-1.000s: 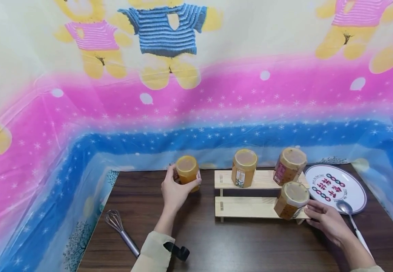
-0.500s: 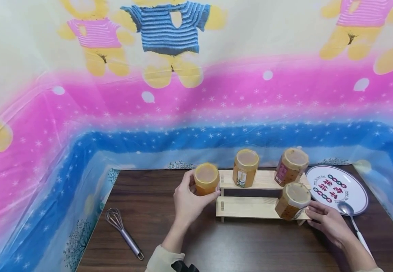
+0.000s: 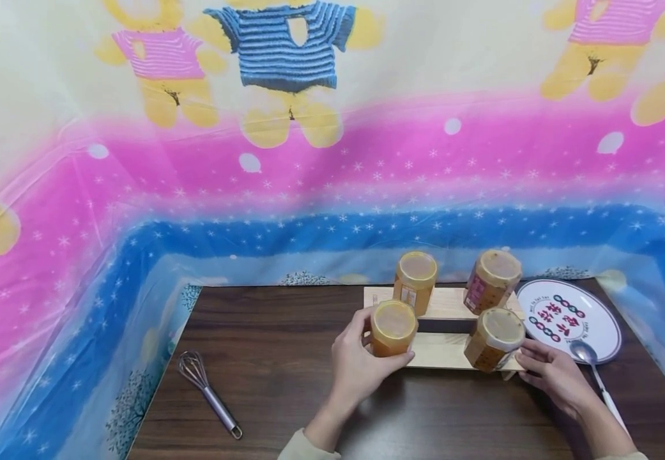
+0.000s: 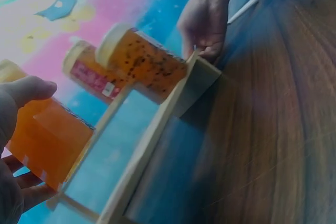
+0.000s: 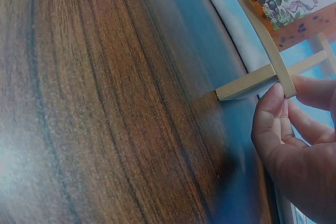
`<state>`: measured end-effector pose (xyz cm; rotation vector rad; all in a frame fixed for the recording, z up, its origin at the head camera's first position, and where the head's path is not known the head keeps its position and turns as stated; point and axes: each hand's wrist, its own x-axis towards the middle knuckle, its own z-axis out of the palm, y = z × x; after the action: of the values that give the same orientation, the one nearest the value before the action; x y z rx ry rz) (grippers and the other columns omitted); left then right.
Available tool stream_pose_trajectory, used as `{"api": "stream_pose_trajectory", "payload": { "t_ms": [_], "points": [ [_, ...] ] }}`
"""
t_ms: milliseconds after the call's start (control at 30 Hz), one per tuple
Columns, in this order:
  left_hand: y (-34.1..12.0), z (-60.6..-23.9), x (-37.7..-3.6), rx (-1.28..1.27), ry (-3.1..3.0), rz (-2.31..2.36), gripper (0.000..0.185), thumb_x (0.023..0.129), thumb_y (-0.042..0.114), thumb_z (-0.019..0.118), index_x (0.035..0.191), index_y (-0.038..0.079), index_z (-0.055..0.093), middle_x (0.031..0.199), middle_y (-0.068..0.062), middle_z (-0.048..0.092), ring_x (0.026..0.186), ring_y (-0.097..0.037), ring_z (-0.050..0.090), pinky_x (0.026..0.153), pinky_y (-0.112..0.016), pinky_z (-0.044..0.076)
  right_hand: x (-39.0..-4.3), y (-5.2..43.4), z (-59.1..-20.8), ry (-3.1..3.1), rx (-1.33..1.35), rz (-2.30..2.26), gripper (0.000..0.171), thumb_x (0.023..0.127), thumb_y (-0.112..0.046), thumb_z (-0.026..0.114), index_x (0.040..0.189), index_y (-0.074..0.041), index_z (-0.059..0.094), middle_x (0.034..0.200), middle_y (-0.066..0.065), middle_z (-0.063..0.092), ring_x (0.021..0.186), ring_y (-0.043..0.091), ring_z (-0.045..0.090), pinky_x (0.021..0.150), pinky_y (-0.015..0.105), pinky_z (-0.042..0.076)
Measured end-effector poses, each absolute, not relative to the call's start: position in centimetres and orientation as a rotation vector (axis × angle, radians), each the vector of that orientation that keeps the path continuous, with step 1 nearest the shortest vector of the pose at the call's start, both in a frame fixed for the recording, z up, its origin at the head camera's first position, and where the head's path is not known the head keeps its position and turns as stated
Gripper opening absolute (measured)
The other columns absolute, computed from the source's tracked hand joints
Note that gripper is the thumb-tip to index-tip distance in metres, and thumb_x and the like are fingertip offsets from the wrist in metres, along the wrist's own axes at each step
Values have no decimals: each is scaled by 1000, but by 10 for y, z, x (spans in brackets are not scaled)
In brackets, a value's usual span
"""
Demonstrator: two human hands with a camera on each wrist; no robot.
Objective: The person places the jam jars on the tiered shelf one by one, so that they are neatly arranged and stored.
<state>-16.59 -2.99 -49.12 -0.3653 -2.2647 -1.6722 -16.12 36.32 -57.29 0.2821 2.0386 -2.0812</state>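
Observation:
My left hand (image 3: pixel 355 365) grips an amber honey jar (image 3: pixel 394 329) with a yellow lid, over the left end of the lower step of a two-step wooden rack (image 3: pixel 438 351). Whether the jar's base touches the wood, I cannot tell. At the rack's right end my right hand (image 3: pixel 556 377) pinches the board edge between thumb and fingers, as the right wrist view shows. Close by it, a dark-speckled jar (image 4: pixel 147 64) stands on the lower step. Above, the upper step bears a yellow-lidded jar (image 3: pixel 416 281) and a speckled jar with a pink label (image 3: pixel 492 281).
A whisk (image 3: pixel 210 393) lies at the left of the dark wooden table (image 3: pixel 263 358). Behind my right hand is a white plate (image 3: pixel 599 322) with red lettering, and a spoon (image 3: pixel 602 386) leans on its rim. A printed cloth (image 3: pixel 309 236) hangs behind the table.
My left hand has carried the honey jar rightward and nearer to me, from left of the rack to its lower step. My right hand has stayed at the rack's right end.

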Motion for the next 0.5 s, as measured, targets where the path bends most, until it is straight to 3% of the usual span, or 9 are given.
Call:
{"api": "stream_pose_trajectory", "payload": {
  "t_ms": [200, 500],
  "points": [
    [-10, -503, -166, -366, -2256, -1706, 81, 63, 29, 103, 133, 32, 62, 119, 12, 68, 110, -10, 65, 87, -30, 59, -161, 363, -572, 2014, 262, -2117, 31, 103, -7, 63, 133, -6, 54, 108, -3, 65, 96, 7, 64, 83, 31, 59],
    [7, -517, -168, -315, -2279, -1689, 84, 61, 30, 103, 134, 34, 61, 120, 15, 66, 111, -8, 63, 90, -29, 57, -161, 363, -572, 2013, 263, -2116, 34, 104, -7, 63, 136, -3, 52, 108, -4, 66, 96, 7, 65, 83, 31, 59]
  ]
}}
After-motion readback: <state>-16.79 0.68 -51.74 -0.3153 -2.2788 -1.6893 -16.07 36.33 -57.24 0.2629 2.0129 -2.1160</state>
